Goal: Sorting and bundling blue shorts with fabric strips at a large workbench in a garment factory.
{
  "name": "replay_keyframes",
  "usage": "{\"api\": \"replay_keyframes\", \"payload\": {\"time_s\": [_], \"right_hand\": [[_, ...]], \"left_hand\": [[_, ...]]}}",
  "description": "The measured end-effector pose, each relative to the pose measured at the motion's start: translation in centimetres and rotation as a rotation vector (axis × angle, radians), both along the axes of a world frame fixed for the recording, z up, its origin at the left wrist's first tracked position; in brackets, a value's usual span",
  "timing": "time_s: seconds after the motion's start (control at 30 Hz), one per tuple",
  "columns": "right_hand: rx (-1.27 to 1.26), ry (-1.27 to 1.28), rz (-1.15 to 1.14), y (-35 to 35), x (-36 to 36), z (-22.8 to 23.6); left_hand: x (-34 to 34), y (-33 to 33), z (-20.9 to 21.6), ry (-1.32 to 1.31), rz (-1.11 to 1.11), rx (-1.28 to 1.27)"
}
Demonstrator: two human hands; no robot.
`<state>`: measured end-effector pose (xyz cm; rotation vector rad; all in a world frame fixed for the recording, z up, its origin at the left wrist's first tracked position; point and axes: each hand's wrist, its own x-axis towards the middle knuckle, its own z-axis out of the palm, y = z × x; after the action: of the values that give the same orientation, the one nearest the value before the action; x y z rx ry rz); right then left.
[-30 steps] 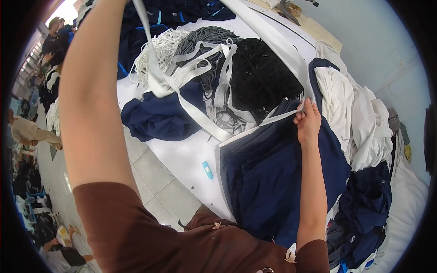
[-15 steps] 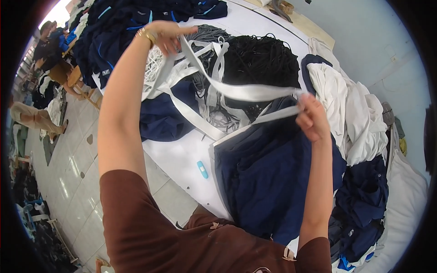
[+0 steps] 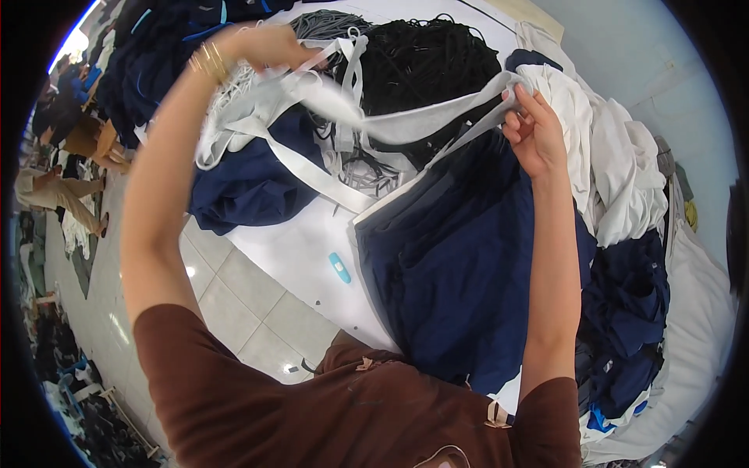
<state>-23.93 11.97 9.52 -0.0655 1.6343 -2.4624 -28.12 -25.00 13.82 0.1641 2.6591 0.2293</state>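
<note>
My right hand (image 3: 534, 129) pinches a folded bend of a wide white fabric band (image 3: 437, 118), and two lengths of it run down and left from the fingers. One length leads to the pale top edge of a navy garment (image 3: 452, 265) spread on the table. My left hand (image 3: 269, 48) is raised over the looped white strips at upper left. Motion smears its fingers, so its grip on the band is unclear. More of the white band (image 3: 312, 173) slants across to the garment's corner.
Heaps of black cords (image 3: 429, 66) and grey cords (image 3: 335, 25) lie behind. A small light-blue oblong item (image 3: 339, 267) rests on the white tabletop (image 3: 292, 246). White cloth (image 3: 624, 171) is piled at right, folded navy cloth (image 3: 257, 183) at left. Other people (image 3: 58, 195) are at far left.
My left hand has moved left and slightly up. The right hand has risen, lifting the band's bend higher. The whole view has shifted a little, with the table contents appearing higher.
</note>
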Motion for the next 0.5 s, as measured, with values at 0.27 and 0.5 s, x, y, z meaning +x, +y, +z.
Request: {"api": "replay_keyframes", "payload": {"time_s": [0.27,0.5], "right_hand": [[-0.144,0.06,-0.023,0.5,-2.2,1.1],[-0.073,0.104,-0.028,1.2,-4.7,2.2]], "left_hand": [[12.5,6.5,-21.8,0.21,-0.372,0.054],[5.6,4.4,-9.9,0.746,0.041,0.305]]}}
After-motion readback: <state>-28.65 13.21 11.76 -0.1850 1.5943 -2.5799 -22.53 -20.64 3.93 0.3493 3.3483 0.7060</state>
